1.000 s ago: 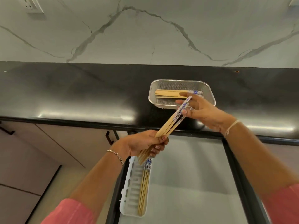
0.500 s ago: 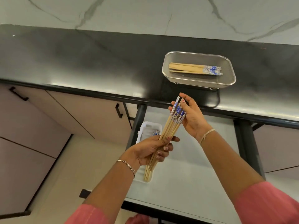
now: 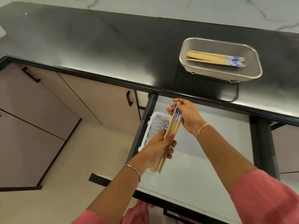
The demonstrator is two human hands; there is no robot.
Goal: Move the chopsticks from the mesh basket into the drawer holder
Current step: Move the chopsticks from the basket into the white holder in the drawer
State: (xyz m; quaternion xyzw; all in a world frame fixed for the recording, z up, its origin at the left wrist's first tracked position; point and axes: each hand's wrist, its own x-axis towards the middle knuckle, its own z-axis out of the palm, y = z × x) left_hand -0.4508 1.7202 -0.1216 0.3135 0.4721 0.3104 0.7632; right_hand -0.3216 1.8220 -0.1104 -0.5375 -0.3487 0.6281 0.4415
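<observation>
Both hands grip one chopstick bundle over the white holder: left hand low, right hand top. Basket on bench: roughly four chopsticks.

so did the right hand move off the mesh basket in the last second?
Yes. The right hand came back from the mesh basket on the counter, down over the open drawer.
</observation>
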